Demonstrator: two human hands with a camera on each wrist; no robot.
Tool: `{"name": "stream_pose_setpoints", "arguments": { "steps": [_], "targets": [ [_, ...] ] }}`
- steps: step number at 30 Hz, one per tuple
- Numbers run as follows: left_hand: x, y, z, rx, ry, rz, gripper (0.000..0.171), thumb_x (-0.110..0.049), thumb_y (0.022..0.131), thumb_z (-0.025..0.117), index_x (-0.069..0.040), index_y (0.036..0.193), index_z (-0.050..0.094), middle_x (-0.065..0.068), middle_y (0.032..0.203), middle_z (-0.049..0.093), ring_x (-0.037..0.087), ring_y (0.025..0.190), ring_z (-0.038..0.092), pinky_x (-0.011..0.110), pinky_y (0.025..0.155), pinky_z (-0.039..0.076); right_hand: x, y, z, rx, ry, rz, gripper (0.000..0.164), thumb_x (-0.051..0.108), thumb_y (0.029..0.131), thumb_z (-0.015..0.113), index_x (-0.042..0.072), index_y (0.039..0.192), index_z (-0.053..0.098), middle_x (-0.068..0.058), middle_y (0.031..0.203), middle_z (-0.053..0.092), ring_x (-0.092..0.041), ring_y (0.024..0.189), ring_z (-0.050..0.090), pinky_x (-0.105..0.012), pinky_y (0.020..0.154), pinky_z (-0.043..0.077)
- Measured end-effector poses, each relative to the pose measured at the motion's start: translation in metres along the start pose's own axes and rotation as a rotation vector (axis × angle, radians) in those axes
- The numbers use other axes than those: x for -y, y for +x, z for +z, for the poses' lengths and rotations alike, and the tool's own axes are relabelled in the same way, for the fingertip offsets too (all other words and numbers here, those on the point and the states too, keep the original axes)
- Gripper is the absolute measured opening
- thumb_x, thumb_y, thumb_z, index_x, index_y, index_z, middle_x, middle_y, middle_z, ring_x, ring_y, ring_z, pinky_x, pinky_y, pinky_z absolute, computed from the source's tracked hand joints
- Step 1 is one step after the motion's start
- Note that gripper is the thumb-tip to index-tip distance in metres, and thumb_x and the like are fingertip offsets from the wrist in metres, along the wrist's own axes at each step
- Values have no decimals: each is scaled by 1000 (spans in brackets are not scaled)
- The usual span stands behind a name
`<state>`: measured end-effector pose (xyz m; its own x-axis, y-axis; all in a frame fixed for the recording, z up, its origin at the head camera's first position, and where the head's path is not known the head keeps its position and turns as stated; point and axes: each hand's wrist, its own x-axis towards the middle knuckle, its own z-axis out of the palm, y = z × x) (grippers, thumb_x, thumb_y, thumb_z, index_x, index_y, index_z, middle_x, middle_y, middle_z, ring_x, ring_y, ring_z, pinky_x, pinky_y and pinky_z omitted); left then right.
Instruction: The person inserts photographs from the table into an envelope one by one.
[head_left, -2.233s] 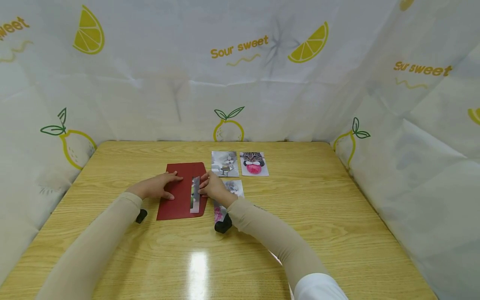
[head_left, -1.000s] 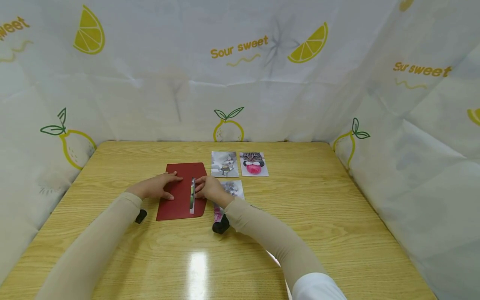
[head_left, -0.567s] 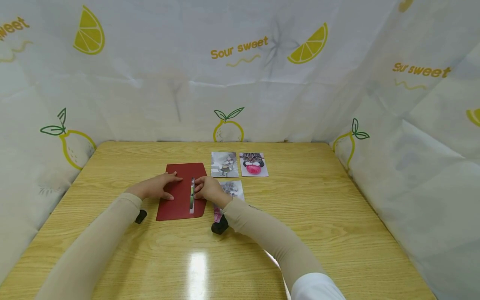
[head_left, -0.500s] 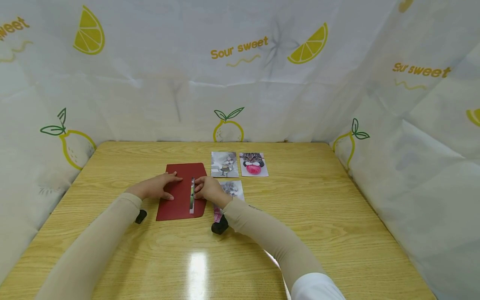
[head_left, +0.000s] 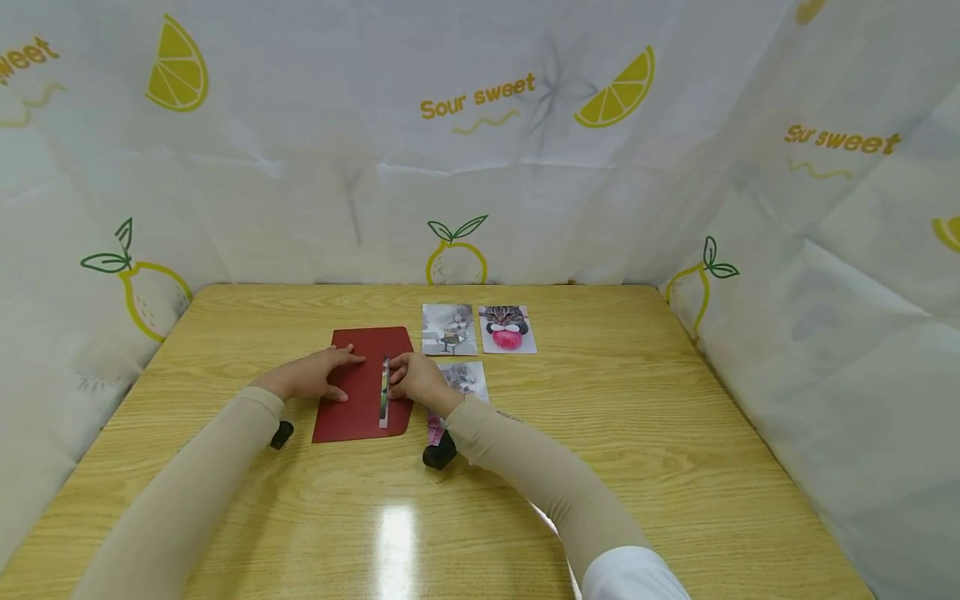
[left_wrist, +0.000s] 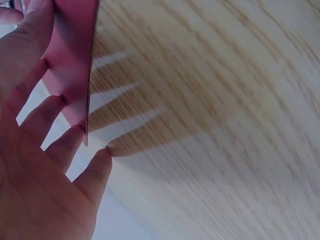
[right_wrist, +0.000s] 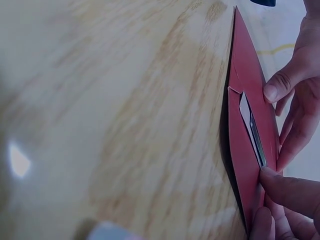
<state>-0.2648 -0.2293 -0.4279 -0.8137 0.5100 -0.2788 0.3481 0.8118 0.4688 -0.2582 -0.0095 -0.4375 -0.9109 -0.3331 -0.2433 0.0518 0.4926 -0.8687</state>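
A red paper envelope [head_left: 360, 417] lies flat on the table, flap side toward the right. From its opening sticks a narrow strip of a photo card [head_left: 384, 396]; the rest of that card is hidden inside. My left hand [head_left: 311, 372] rests on the envelope's left part with fingers and thumb spread, as the left wrist view also shows at the envelope's edge [left_wrist: 75, 65]. The curled fingers of my right hand [head_left: 416, 379] pinch at the card's right edge, over the flap. In the right wrist view, a fingertip touches the end of the card's strip [right_wrist: 254, 132].
Two photo cards, one with a grey picture [head_left: 449, 330] and one with a cat and a pink ball [head_left: 507, 330], lie behind my right hand. A third photo card [head_left: 467, 379] is partly covered by my right wrist. Printed white cloth [head_left: 337, 200] surrounds the wooden table [head_left: 600, 417].
My right hand has shifted slightly left, and the photo card has slid further into the envelope, its visible strip now narrower. Over the last second almost nothing moved. The left hand stayed put.
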Motion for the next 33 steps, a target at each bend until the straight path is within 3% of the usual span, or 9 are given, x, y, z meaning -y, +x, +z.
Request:
{"name": "stream_pose_setpoints", "arguments": {
  "steps": [4, 9, 15, 23, 28, 33],
  "targets": [
    [2, 1, 1, 2, -3, -7, 68, -18, 89, 70, -3, 147, 39, 31, 156, 15, 55, 141, 11, 62, 112, 25, -1, 1, 0, -1, 12, 0, 45, -5, 81, 73, 3, 124, 61, -7, 86, 64, -12, 71, 60, -23, 62, 55],
    [2, 1, 2, 1, -11, -7, 68, -19, 89, 71, -3, 147, 39, 31, 156, 16, 55, 141, 11, 62, 112, 26, -4, 5, -2, 8, 109, 26, 44, -6, 81, 73, 2, 123, 62, -5, 82, 62, -13, 68, 62, -27, 63, 57],
    [3, 2, 2, 2, -24, -18, 68, -20, 88, 71, -4, 147, 40, 31, 156, 15, 55, 141, 11, 62, 112, 26, -1, 4, -16, 40, 205, -7, 47, 0, 86, 71, 3, 131, 58, -12, 101, 66, -14, 76, 64, -31, 70, 56],
    [2, 1, 1, 8, -24, -36, 69, -20, 89, 70, -6, 148, 38, 28, 158, 14, 52, 143, 12, 59, 111, 30, 5, -15, -54, 52, 325, -149, 47, 6, 92, 64, 3, 137, 52, -19, 117, 61, -25, 100, 66, -49, 95, 51],
    [2, 1, 1, 3, -21, -24, 69, -18, 89, 70, -6, 149, 38, 28, 158, 14, 53, 143, 10, 58, 111, 31, -13, -30, -86, 3, 317, -243, 46, 9, 93, 63, 3, 137, 52, -24, 123, 59, -28, 107, 63, -51, 97, 49],
    [3, -1, 1, -6, -13, -10, 68, -18, 89, 70, -5, 148, 39, 28, 157, 15, 52, 142, 13, 58, 110, 32, -42, -37, -115, -66, 311, -278, 45, 14, 93, 64, 6, 136, 54, -14, 117, 61, -21, 102, 62, -49, 96, 50]
  ]
}}
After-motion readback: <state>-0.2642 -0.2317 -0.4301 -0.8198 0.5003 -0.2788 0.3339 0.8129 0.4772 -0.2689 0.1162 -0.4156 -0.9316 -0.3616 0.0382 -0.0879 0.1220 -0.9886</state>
